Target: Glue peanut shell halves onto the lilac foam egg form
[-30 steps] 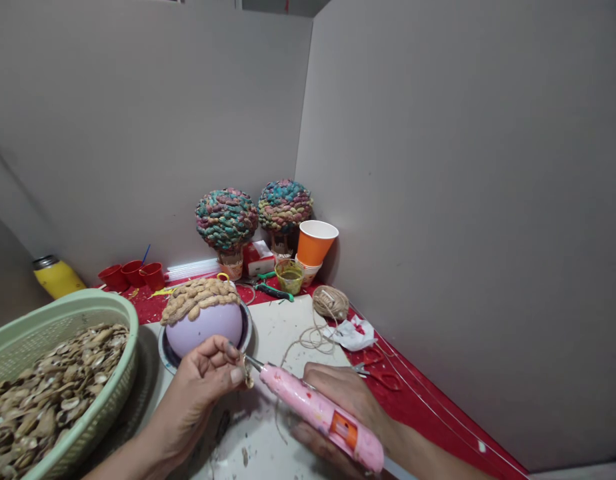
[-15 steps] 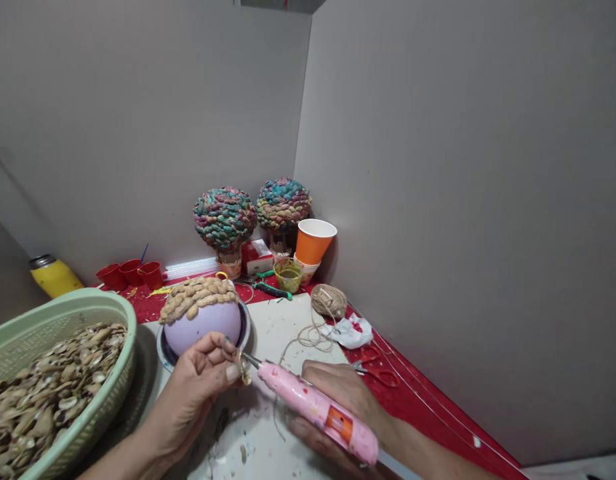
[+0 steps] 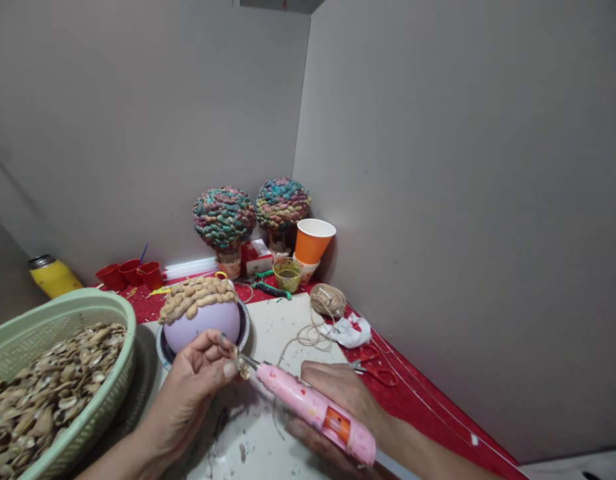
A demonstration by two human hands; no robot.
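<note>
Pinching tan peanut shell [image 3: 243, 368], left fingers [image 3: 208, 341] | curled round pink, red-flecked glue gun [image 3: 308, 404], right fingers [image 3: 317, 371]

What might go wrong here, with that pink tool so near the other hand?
The metal nozzle of the pink glue gun points close to the left hand; if it is hot, a slip could burn the skin. The shell piece is small, so it might drop. The twine has loose loops near the right hand, which might snag them.
</note>
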